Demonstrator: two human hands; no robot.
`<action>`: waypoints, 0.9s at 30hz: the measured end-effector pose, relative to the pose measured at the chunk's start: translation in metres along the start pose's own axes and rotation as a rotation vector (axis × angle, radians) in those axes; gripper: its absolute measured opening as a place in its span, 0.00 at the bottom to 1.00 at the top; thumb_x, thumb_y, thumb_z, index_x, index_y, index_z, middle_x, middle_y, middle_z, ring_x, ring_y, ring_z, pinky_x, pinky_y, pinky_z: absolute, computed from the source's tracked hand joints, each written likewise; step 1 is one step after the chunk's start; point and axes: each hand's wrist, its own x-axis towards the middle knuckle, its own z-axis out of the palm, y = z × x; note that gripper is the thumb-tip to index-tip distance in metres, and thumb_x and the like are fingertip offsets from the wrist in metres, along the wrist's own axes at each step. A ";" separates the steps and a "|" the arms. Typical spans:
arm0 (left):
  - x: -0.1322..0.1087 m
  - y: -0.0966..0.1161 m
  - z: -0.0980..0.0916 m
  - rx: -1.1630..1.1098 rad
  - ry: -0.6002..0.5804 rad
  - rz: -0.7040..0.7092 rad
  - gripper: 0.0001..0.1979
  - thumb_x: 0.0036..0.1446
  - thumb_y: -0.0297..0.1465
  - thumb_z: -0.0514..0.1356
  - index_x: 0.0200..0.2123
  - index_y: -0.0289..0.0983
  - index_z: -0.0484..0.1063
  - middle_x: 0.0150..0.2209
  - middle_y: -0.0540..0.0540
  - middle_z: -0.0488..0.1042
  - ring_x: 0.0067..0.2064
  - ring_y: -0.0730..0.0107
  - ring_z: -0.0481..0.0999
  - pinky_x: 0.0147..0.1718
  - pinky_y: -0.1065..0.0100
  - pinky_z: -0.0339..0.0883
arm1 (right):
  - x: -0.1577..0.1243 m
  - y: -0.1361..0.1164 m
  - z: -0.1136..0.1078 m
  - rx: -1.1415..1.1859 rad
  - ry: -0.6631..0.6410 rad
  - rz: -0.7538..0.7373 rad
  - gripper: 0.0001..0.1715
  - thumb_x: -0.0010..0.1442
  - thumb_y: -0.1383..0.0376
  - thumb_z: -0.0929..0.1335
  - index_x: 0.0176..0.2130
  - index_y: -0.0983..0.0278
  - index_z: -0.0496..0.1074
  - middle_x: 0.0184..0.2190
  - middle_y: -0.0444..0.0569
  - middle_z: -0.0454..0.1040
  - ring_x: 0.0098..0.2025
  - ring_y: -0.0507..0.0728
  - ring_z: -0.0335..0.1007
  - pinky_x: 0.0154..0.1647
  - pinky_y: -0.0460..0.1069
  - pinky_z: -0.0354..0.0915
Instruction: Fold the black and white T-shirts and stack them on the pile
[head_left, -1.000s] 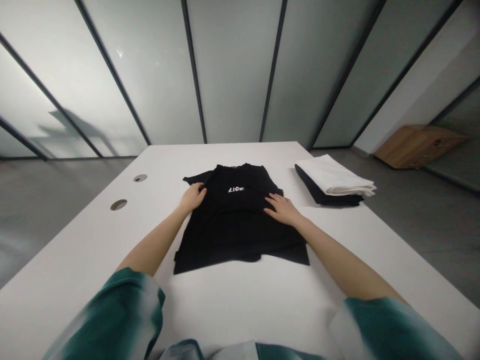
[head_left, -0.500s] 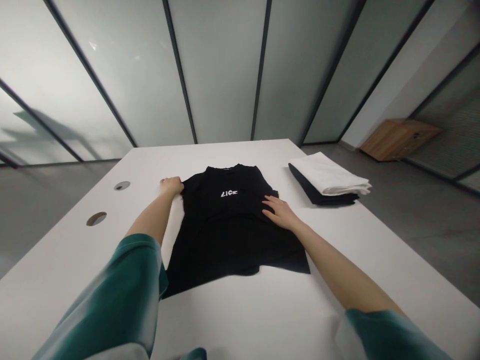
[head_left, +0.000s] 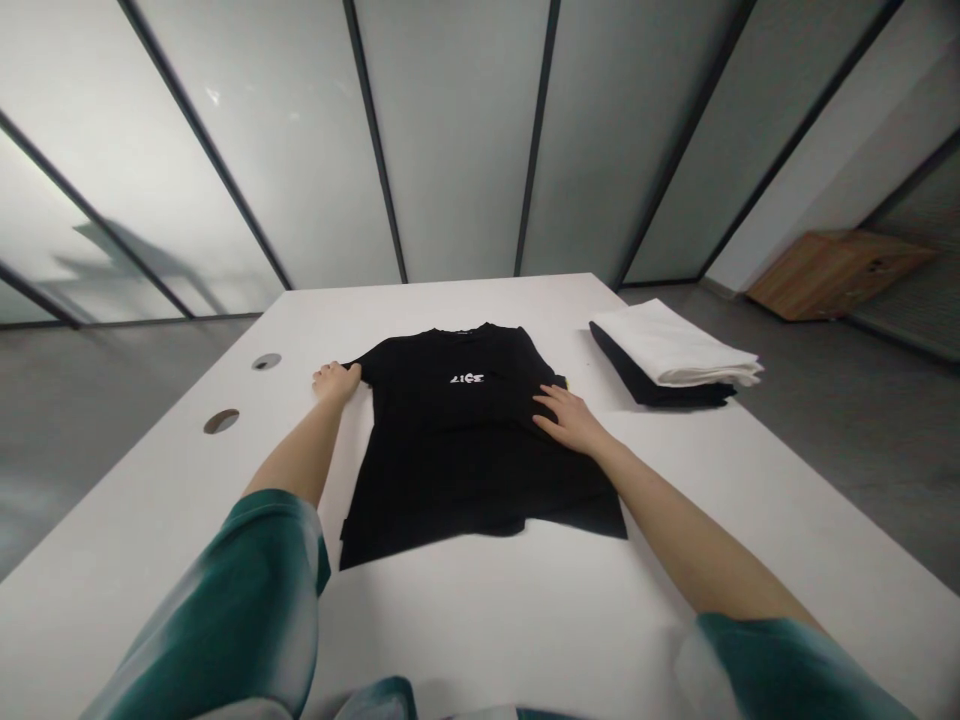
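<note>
A black T-shirt with small white lettering on its chest lies spread on the white table, collar toward the far edge. At the far left corner of the shirt, my left hand is closed on the end of the sleeve, which is drawn out sideways. My right hand rests on the shirt's right side below the other sleeve, open with fingers spread and lying flat. The shirt's lower hem is uneven, with a step near its middle.
To the right sits a stack of folded cloth, a white piece on top of a black piece. Two round holes pierce the tabletop at left. Beyond the table stand frosted glass panels and a wooden cabinet.
My left hand has moved slightly outward to the left with the sleeve, which now stretches straighter. The right hand stays on the shirt. The view has shifted a little.
</note>
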 end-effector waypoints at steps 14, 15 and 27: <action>0.023 0.015 -0.009 -1.233 -0.227 -0.151 0.11 0.48 0.26 0.58 0.38 0.38 0.69 0.31 0.45 0.75 0.36 0.65 0.78 0.33 0.67 0.74 | 0.000 0.004 0.003 0.021 0.031 -0.017 0.28 0.65 0.52 0.63 0.59 0.59 0.70 0.65 0.54 0.63 0.67 0.67 0.56 0.66 0.65 0.54; 0.024 0.015 -0.010 -1.276 -0.254 -0.145 0.11 0.48 0.26 0.58 0.38 0.37 0.69 0.31 0.45 0.75 0.36 0.64 0.79 0.34 0.67 0.75 | 0.000 0.004 0.003 0.022 0.032 -0.016 0.28 0.65 0.52 0.63 0.59 0.59 0.70 0.65 0.54 0.63 0.67 0.67 0.56 0.66 0.65 0.54; 0.028 -0.019 -0.011 -0.707 0.019 -0.252 0.09 0.40 0.30 0.67 0.26 0.37 0.70 0.27 0.39 0.76 0.41 0.45 0.78 0.32 0.59 0.72 | 0.001 0.004 0.004 0.021 0.029 -0.014 0.28 0.64 0.52 0.63 0.59 0.60 0.71 0.65 0.54 0.63 0.67 0.66 0.56 0.67 0.64 0.54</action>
